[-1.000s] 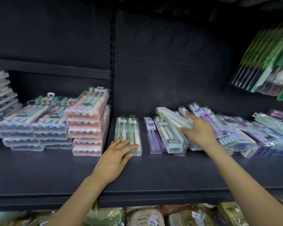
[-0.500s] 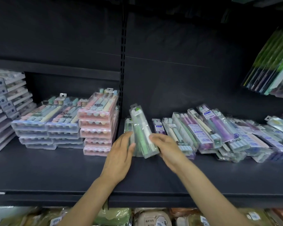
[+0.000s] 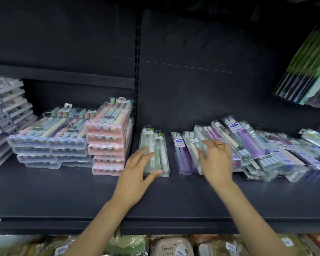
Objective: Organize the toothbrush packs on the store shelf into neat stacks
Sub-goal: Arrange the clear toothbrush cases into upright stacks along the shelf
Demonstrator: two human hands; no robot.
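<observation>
Green packs (image 3: 155,152) need squared edges; left hand (image 3: 135,172) steadies them, fingers straight, while right hand (image 3: 217,159) reaches, spread and empty, over purple packs (image 3: 183,156).

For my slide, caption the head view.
Left hand steadies clear green toothbrush packs; right hand reaches into jumbled purple packs.

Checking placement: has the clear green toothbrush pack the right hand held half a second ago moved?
Yes. The clear green toothbrush pack went down, now flat beside the pink pack stack.
</observation>
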